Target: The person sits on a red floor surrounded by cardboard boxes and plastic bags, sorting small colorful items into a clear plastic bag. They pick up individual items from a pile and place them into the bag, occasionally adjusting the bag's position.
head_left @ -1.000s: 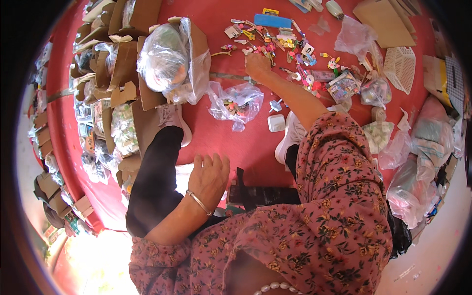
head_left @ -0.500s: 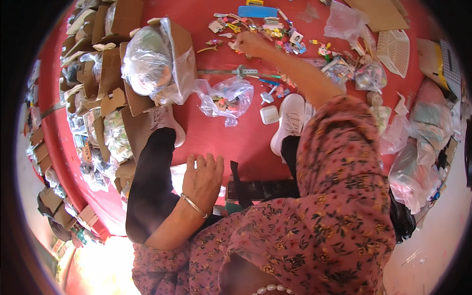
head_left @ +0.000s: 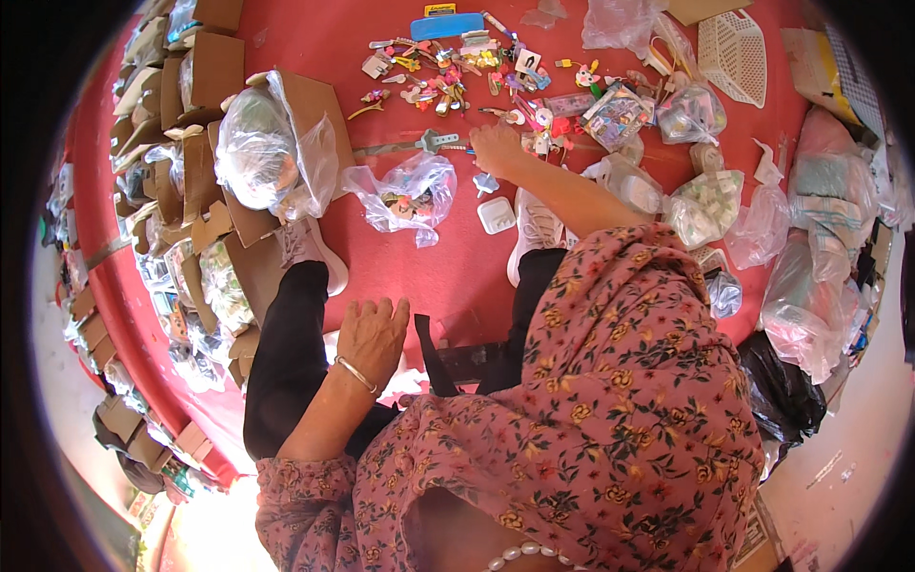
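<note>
My right hand (head_left: 498,151) reaches over the red floor mat, palm down with its fingers curled together. What they hold, if anything, is hidden under the hand. Just left of it lie a thin blue stick (head_left: 456,148) and a grey-green strap-like piece with holes (head_left: 437,141). Beyond it spreads a pile of small colourful hair clips (head_left: 446,78). A small blue-grey piece (head_left: 486,184) and a white square case (head_left: 496,215) lie on its near side. My left hand (head_left: 374,338), with a bangle at the wrist, hovers or rests by my left thigh, fingers apart and holding nothing.
An opened clear plastic bag (head_left: 405,198) with small items sits between my feet. Cardboard boxes (head_left: 214,76) with bagged goods line the left side. Several filled plastic bags (head_left: 691,114) and a white basket (head_left: 732,57) stand at the right. A blue case (head_left: 446,26) lies at the far end.
My right hand has come nearer from the hair clip pile to beside the strap-like piece and the blue stick. My left hand stays by my thigh. The view has shifted slightly.
</note>
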Demonstrator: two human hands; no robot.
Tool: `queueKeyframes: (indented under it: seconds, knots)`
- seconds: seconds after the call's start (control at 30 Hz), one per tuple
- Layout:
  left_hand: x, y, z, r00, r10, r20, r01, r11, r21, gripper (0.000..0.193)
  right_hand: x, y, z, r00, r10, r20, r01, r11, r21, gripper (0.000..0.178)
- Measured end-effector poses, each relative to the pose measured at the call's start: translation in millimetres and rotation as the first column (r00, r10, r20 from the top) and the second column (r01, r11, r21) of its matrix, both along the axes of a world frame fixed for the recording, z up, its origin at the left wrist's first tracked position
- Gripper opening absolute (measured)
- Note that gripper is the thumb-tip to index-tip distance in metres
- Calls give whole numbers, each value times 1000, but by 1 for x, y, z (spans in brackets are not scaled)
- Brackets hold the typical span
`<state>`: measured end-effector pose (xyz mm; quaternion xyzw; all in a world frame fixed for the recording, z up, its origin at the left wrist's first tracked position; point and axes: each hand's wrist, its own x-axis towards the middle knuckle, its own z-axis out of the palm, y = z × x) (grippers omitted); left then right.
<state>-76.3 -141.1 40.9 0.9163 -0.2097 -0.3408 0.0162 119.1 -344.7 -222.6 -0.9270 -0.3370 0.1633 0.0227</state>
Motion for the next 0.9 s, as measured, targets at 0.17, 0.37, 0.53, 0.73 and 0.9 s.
queueKeyframes:
  seconds: [0.17, 0.37, 0.53, 0.73, 0.9]
  knots:
    - [6, -2, -5, 999, 6, -37, -4, 999, 40, 35, -14, -6, -7, 990, -125, -62, 124, 992, -26, 21]
    - [7, -2, -6, 1000, 2, -8, -2, 1000, 8, 35, -15, -13, -22, 996, -68, -52, 65, 996, -59, 10]
    - [2, -1, -8, 1000, 10, 14, -10, 1000, -12, 35, -10, -14, -17, 974, -197, -109, 204, 977, 66, 12]
    - [3, 1, -6, 1000, 18, -6, -19, 999, -35, 36, 22, -11, -19, 959, -217, -183, 249, 952, 179, 14]
    - [6, -1, -6, 1000, 28, -10, -29, 999, -44, 36, 2, 22, -13, 975, -217, -39, 220, 971, 97, 18]
